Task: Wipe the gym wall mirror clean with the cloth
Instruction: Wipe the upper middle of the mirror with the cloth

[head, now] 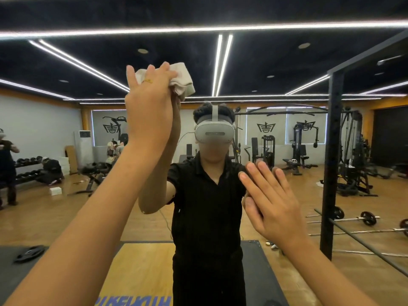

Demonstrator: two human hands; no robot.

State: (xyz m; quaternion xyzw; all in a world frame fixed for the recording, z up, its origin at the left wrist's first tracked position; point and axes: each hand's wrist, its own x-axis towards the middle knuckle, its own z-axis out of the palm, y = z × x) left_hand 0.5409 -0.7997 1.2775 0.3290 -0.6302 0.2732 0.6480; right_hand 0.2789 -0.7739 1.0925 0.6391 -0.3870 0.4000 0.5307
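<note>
**A:** Which step is the person on?

**B:** The wiping itself, by the look of it. Starting at the left, the left grip [150, 102] is raised to the upper middle of the frame. Its visible fingers lie fairly straight over the cloth [183, 78] and press it against the mirror [66, 129]. The thumb is hidden, so whether it hooks the cloth cannot be told.

**A:** And the cloth?

**B:** It is pale and bunched, showing just right of those fingertips. It touches the glass above the reflected head.

**A:** The other hand?

**B:** The right grip [269, 199] sits lower, right of centre. It is spread and empty, palm flat on the glass with the fingers straight, meeting its own reflection. It reads as a brace.

**A:** How far along is the job?

**B:** Hard to judge, since no smears or wet streaks show plainly. Only that upper middle patch is under the cloth.

**A:** What does the next move call for?

**B:** Probably a sweep across or down. It needs steady pressure so the bunched cloth does not slip from under flat fingers. The right palm would have to lift at some point, because it covers glass and may leave a print.

**A:** Counts, left to right?

**B:** One weight plate [28, 253] reflected at lower left, then one ring [148, 80] on a finger of the left grip. There is one cloth, two grips and one mirror. One black post [333, 151] stands at the right. The barbells low at the right edge are too jumbled to count.
</note>
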